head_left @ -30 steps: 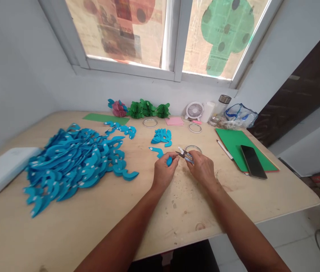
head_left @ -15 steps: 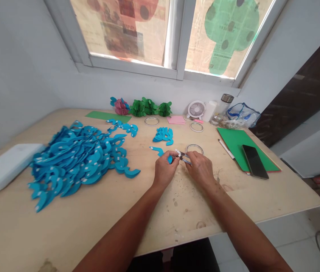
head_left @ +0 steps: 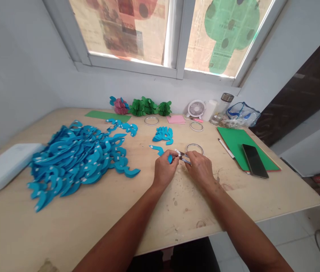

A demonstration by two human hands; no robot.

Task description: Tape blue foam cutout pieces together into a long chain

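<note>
Close together over the middle of the table, both my hands are closed. My left hand (head_left: 165, 169) pinches a blue paper cutout (head_left: 170, 158), mostly covered by the fingers, with a small white strip (head_left: 177, 152) at its fingertips. Small scissors (head_left: 186, 161) are in my right hand (head_left: 201, 166), their tips meeting the white strip; the fingers cover part of the handles. Just behind my left hand lies a single curved blue cutout (head_left: 156, 149). A small stack of blue cutouts (head_left: 163, 135) is farther back. Beyond my right hand rests a tape roll (head_left: 194, 148).
A large pile of blue cutouts with white squares (head_left: 77, 158) covers the left, beside a white device (head_left: 9, 164). Green paper ornaments (head_left: 148, 107), a fan (head_left: 196, 109) and a bottle (head_left: 221, 109) line the wall. At right, a phone (head_left: 255, 160) lies on green sheets (head_left: 233, 141).
Almost nothing differs. Both hands keep the same place and grip, with only a very slight shift at the fingertips.
</note>
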